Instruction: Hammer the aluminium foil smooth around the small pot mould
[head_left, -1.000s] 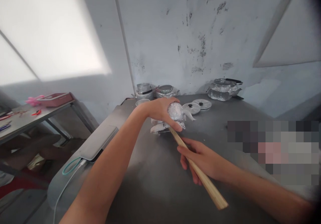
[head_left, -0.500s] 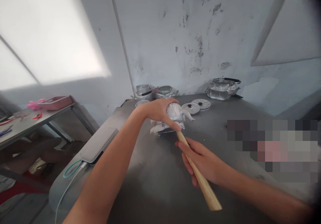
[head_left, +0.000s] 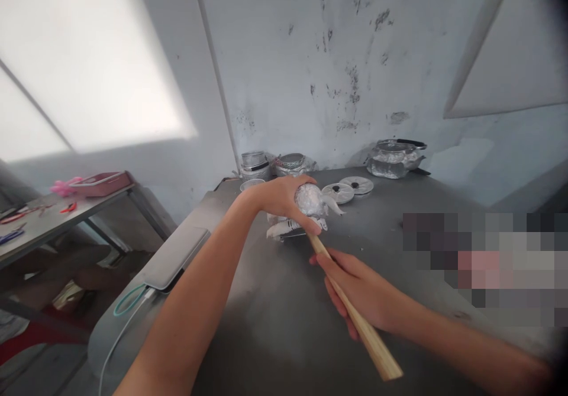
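Note:
My left hand [head_left: 281,198] is closed over a shiny, plastic-wrapped metal kettle [head_left: 309,199], its thumb and fingers spread around the body. The spout [head_left: 333,203] points right. Under my thumb lies a pale wrapped strip with dark marks [head_left: 286,228], low against the kettle. My right hand [head_left: 355,286] grips a flat wooden stick [head_left: 368,340] that slants from lower right up to the kettle's near side. The stick's far end meets the area below my left thumb; whether it touches the kettle I cannot tell.
Two round lids with black knobs [head_left: 356,184] lie behind the kettle. Wrapped metal pots [head_left: 293,162] and another kettle [head_left: 393,158] stand along the wall. A grey device with a cable [head_left: 175,260] is at left. A side table [head_left: 89,206] holds a pink basket [head_left: 104,184] and tools.
My right hand and the wooden stick have shifted slightly down and right, with the stick's near end lower. My left hand and the kettle stay nearly in place.

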Demonstrator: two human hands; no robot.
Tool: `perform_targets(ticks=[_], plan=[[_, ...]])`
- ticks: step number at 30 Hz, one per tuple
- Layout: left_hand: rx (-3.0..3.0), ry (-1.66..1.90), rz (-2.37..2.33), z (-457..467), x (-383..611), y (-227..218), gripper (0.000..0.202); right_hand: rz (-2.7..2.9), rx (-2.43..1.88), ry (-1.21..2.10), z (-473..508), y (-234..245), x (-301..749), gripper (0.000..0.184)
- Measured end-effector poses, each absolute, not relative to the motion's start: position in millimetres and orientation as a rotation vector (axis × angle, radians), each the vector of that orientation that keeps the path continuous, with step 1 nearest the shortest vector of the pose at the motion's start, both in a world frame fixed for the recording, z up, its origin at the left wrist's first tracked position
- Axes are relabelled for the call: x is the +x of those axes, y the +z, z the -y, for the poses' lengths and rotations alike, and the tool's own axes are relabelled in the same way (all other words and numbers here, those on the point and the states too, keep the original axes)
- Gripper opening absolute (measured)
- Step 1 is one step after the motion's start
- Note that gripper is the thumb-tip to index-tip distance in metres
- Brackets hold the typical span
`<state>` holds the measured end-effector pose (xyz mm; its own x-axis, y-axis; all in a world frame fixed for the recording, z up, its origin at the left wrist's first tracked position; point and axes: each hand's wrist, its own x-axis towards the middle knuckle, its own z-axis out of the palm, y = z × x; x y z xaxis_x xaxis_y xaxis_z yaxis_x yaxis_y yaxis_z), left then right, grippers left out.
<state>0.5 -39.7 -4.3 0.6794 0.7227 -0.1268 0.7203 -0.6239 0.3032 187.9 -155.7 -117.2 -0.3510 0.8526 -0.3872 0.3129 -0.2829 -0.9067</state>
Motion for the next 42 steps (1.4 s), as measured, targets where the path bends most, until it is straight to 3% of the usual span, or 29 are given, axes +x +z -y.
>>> perform_targets(ticks=[7,19,26,42], plan=[[2.576,0.005,-1.127,38.6,0.5,-5.1,0.110,1.491,-1.464,1.711,153.9,-112.9,190.9,0.043],[2.591,0.011,-1.086,39.5,1.3,-3.3,0.110,1.531,-1.467,1.715,152.7,-117.4,188.4,0.038],[2.600,0.005,-1.076,40.7,2.6,-1.7,0.112,1.660,-1.455,1.531,152.9,-121.4,190.6,0.041],[2.597,0.033,-1.133,38.4,3.9,-4.0,0.125,1.694,-1.550,1.589,152.5,-127.0,191.7,0.049]])
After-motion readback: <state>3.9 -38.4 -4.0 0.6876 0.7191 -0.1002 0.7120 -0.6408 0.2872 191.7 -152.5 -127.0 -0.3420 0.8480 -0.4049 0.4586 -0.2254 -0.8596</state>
